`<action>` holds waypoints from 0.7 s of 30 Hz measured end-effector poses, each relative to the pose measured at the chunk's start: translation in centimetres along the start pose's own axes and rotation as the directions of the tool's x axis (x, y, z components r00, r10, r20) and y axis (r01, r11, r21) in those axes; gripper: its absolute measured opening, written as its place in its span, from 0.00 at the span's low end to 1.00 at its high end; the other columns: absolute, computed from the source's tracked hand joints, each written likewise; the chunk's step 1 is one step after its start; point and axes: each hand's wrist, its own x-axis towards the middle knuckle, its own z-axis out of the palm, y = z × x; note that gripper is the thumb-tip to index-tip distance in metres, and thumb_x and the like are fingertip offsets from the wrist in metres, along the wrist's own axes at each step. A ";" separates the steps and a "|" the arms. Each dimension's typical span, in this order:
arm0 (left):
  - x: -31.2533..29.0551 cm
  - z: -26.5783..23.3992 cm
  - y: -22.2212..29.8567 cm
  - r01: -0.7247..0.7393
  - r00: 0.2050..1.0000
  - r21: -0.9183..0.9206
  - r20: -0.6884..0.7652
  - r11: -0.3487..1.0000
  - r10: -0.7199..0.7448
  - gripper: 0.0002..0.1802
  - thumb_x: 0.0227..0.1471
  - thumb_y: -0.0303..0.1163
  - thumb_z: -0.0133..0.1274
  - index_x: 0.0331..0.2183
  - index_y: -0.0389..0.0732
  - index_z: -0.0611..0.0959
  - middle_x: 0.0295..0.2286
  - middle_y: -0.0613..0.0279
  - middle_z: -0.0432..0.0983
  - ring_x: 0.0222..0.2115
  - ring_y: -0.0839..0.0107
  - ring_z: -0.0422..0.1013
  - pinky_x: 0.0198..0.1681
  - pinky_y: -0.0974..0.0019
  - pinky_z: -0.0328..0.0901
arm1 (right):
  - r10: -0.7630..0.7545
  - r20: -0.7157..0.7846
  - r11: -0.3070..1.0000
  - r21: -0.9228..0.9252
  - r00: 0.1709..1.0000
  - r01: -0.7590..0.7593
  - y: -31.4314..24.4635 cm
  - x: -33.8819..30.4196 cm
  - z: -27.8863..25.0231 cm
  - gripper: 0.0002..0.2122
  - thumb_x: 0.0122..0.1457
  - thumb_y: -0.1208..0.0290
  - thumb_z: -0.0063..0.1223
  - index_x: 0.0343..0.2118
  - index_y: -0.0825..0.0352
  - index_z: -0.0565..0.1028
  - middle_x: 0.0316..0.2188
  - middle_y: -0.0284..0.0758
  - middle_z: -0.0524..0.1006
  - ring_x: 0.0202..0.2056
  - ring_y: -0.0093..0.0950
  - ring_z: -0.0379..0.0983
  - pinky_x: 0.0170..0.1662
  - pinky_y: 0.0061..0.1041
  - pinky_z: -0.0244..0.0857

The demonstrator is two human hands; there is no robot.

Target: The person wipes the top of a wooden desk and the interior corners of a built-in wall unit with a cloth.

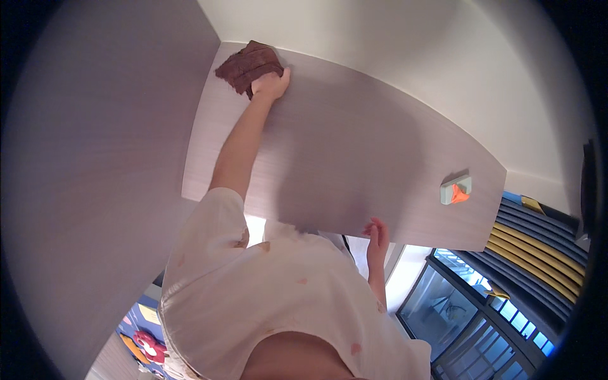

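Observation:
My left hand [271,84] is stretched out to the far left corner of a pale wood-grain tabletop [354,139]. It presses a crumpled brown cloth [250,65] against the surface, with part of the fingers hidden by the cloth's folds. At the near edge of the tabletop hangs my right hand [377,232]. Its fingers are loosely bent and a little apart, and I see nothing in them.
A wood-grain panel [107,145] rises along the left, and a pale wall [405,50] borders the far edge. Toward the right end sits a small pale green holder with an orange piece [458,192]. Blue and yellow folded mats [538,247] are stacked beyond it.

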 end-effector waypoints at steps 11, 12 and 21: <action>0.2 -0.2 -1.3 -0.508 0.861 0.250 0.111 0.824 0.497 0.34 0.37 0.54 0.30 0.31 0.30 0.69 0.34 0.46 0.62 0.39 0.59 0.56 0.44 0.66 0.47 | 0.018 0.085 0.997 -0.073 0.996 -0.011 0.5 -0.1 1.3 0.08 0.50 0.74 0.34 0.32 0.70 0.63 0.22 0.32 0.65 0.24 0.19 0.61 0.28 0.15 0.56; 0.7 0.4 -2.4 -0.563 0.822 0.251 0.070 0.788 0.565 0.33 0.36 0.54 0.32 0.31 0.31 0.69 0.34 0.46 0.62 0.38 0.58 0.56 0.44 0.65 0.48 | 0.001 0.081 0.999 -0.054 0.997 0.004 0.2 -0.2 1.4 0.08 0.50 0.74 0.33 0.32 0.70 0.63 0.21 0.32 0.65 0.24 0.19 0.61 0.28 0.15 0.56; -8.5 2.3 -4.1 -0.764 0.645 0.215 0.274 0.608 0.714 0.32 0.33 0.49 0.39 0.38 0.34 0.62 0.39 0.46 0.55 0.43 0.55 0.49 0.46 0.63 0.44 | -0.046 0.125 0.992 -0.110 0.991 0.060 0.9 -2.5 -0.2 0.07 0.48 0.76 0.35 0.30 0.69 0.65 0.19 0.32 0.67 0.22 0.19 0.62 0.26 0.15 0.56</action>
